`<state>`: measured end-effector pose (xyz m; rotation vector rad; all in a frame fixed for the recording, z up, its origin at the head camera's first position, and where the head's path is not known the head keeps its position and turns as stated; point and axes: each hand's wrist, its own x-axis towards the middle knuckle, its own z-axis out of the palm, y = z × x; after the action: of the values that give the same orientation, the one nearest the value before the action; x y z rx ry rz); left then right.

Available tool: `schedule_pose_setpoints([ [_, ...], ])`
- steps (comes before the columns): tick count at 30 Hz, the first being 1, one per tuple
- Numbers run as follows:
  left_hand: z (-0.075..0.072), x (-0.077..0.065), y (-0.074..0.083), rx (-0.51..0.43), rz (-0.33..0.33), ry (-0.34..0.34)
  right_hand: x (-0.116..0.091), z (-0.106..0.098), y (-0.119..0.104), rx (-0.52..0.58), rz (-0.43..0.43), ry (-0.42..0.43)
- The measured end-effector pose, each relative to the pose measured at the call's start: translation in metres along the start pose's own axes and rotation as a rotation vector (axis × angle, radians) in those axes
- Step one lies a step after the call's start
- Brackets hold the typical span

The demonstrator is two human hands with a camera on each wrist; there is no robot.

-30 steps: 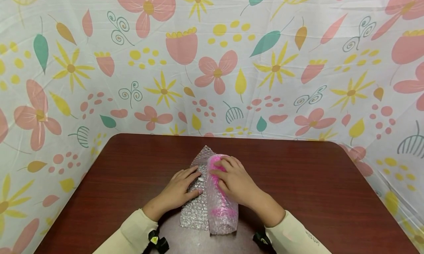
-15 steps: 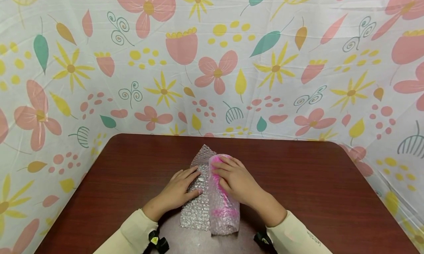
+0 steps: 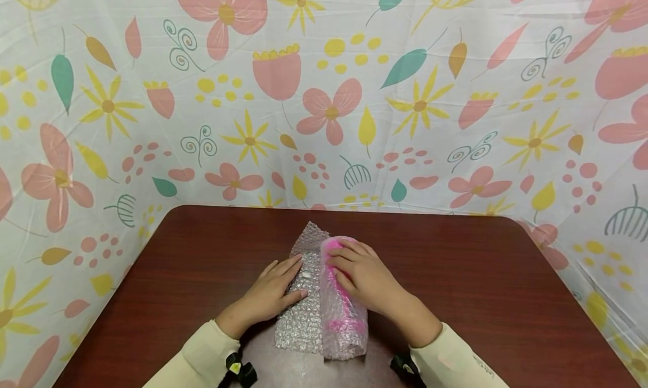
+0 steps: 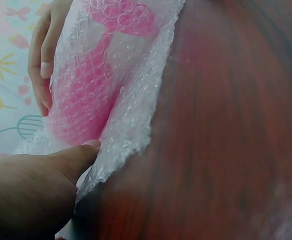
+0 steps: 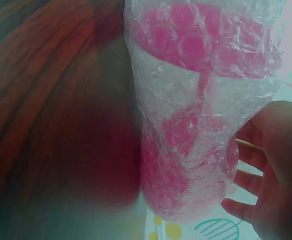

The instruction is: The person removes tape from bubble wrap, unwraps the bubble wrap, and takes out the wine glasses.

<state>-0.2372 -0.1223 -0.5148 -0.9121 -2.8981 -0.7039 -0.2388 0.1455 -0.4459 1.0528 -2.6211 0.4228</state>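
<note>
A pink object with a clear or whitish middle lies rolled inside bubble wrap; its kind is blurred by the bubbles. The roll rests lengthwise on the table, pointing away from the person. To its left a flat flap of bubble wrap is spread out. My left hand presses on this flap with extended fingers, the thumb beside the roll. Over the roll's upper part lies my right hand, its fingers curved across the top and down the side. The right wrist view shows the pink and whitish bands close up.
The dark red wooden table has rounded far corners. Behind and beside it hangs a white cloth printed with flowers and leaves. Black straps are on both wrists, over cream sleeves.
The roll has shifted slightly to the right under my right hand, showing a little more of the flat flap. My left hand stays nearly still on the bubble wrap.
</note>
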Motion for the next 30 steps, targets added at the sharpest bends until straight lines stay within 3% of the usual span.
schedule_pose_setpoints([
  [12,-0.0035,-0.0015,0.0006,-0.002,-0.008,-0.021,-0.0007,-0.0018,0.0026,0.020,0.001,0.023],
  [19,-0.0070,-0.0033,0.0016,-0.011,0.006,0.011,-0.0010,-0.0027,0.0029,0.015,0.009,0.025],
  [30,-0.0097,-0.0080,-0.0040,-0.005,-0.048,-0.051,-0.0015,-0.0007,0.0042,0.018,0.010,0.034],
])
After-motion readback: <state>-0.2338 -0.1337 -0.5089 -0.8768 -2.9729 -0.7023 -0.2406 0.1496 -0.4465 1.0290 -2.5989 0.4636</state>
